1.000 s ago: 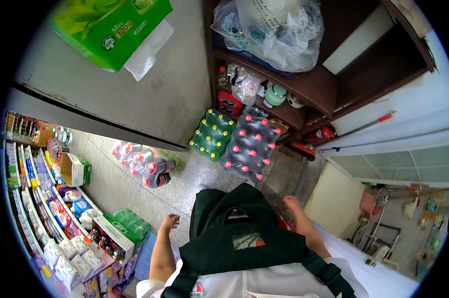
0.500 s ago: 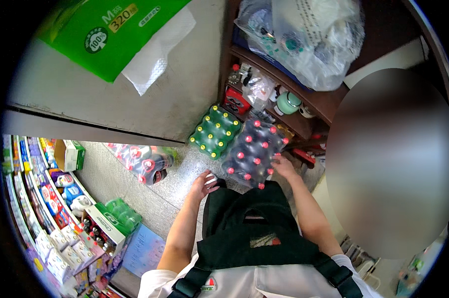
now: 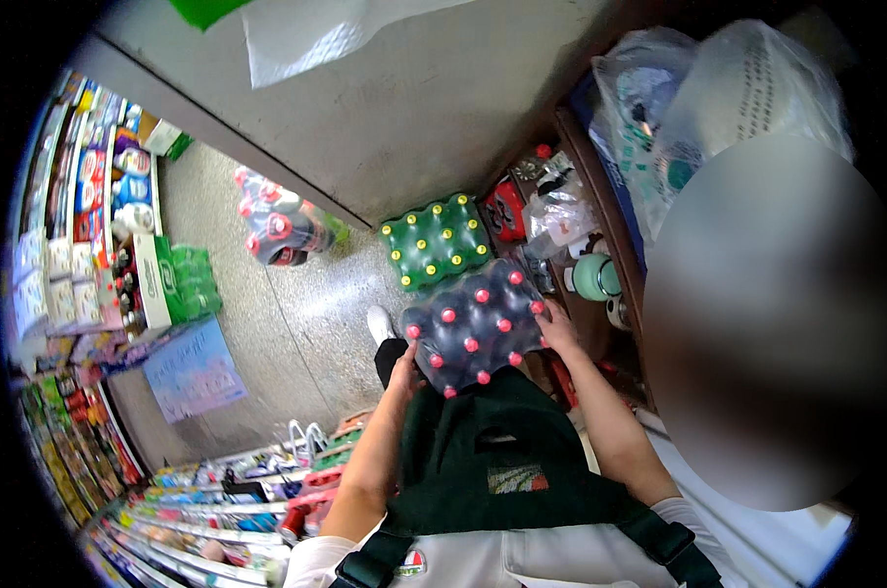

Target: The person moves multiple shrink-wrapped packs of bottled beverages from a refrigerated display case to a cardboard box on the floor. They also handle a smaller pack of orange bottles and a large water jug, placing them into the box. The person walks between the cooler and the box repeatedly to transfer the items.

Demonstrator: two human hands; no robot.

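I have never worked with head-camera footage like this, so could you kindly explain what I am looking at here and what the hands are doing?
There is no machine here: a person wears a wide fisheye camera on the head, and it looks down over their own body, so straight edges bend near the rim. The two bare forearms come up from the lower edge. The left hand and the right hand grip opposite sides of a shrink-wrapped pack of dark bottles with red caps, held in front of the dark green apron. Just beyond it, on the speckled floor, stands a pack of green bottles with yellow caps, and farther left lies another pack of red-capped bottles. A dark wooden shelf with bags and small goods is on the right, and shelves of packaged goods line the left. The blurred oval on the right is masked out.
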